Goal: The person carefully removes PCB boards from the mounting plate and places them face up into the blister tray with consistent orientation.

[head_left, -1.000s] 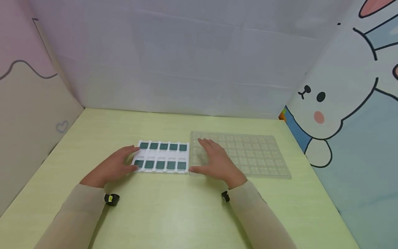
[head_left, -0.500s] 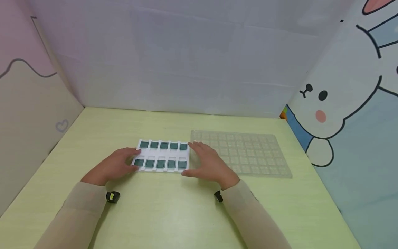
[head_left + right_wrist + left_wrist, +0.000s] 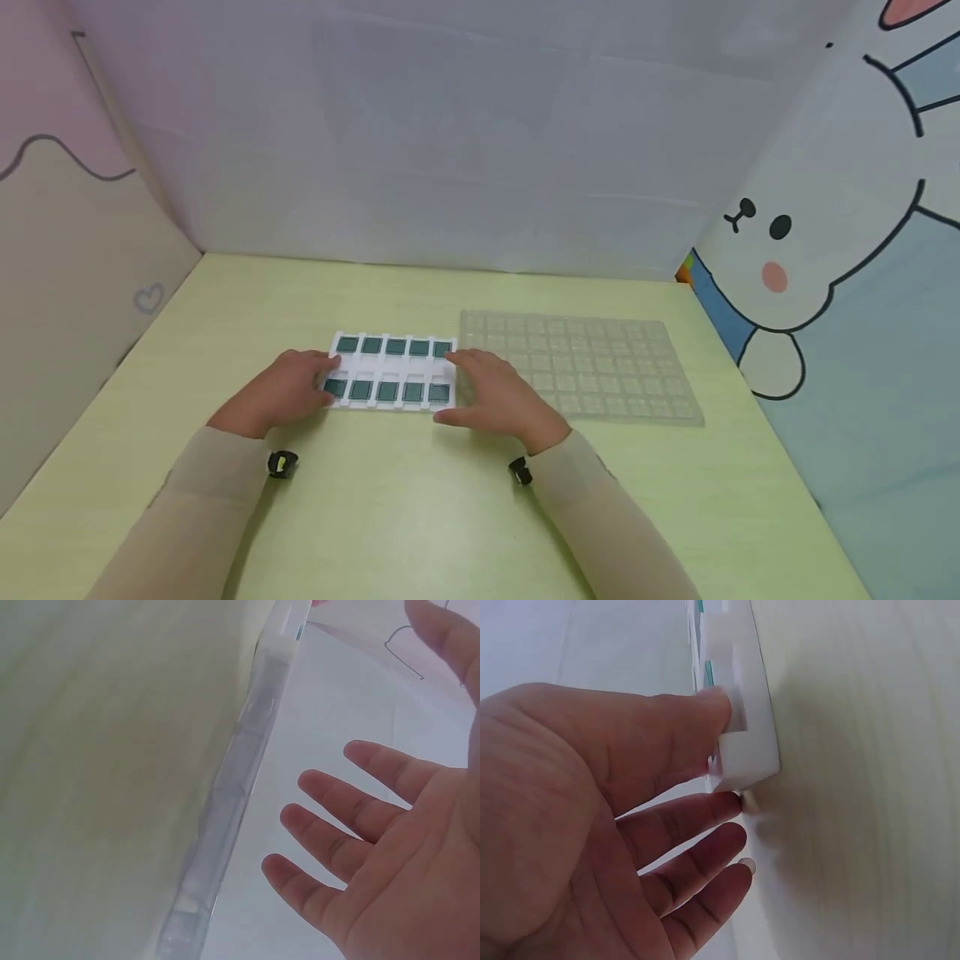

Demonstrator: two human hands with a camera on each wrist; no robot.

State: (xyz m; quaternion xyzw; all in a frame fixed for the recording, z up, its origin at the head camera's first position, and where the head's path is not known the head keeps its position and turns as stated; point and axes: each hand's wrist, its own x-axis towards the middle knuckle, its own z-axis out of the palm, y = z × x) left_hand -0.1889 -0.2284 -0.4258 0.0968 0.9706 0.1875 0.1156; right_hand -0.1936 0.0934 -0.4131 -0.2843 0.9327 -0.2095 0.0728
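A white tray [image 3: 393,367] lies on the table with several dark green square chips [image 3: 387,391] set in two rows. My left hand [image 3: 285,392] holds its left end, and in the left wrist view the thumb [image 3: 705,720] is against the tray's notched side. My right hand [image 3: 502,396] is spread at the tray's right end, with thumb and index finger apart. In the right wrist view its fingers [image 3: 322,840] are extended and grip nothing. Beneath and beyond the right hand, a clear plastic tray [image 3: 592,367] of many small square cells stands beside the white tray.
The pale yellow table [image 3: 420,508] ends at a white back wall [image 3: 450,150]. A beige panel [image 3: 67,292] stands at the left, and a panel with a rabbit drawing [image 3: 810,267] at the right.
My right hand has moved left from over the clear tray to the white tray's right end. My left hand has stayed at the left end. Both trays look unmoved; the view has shifted slightly.
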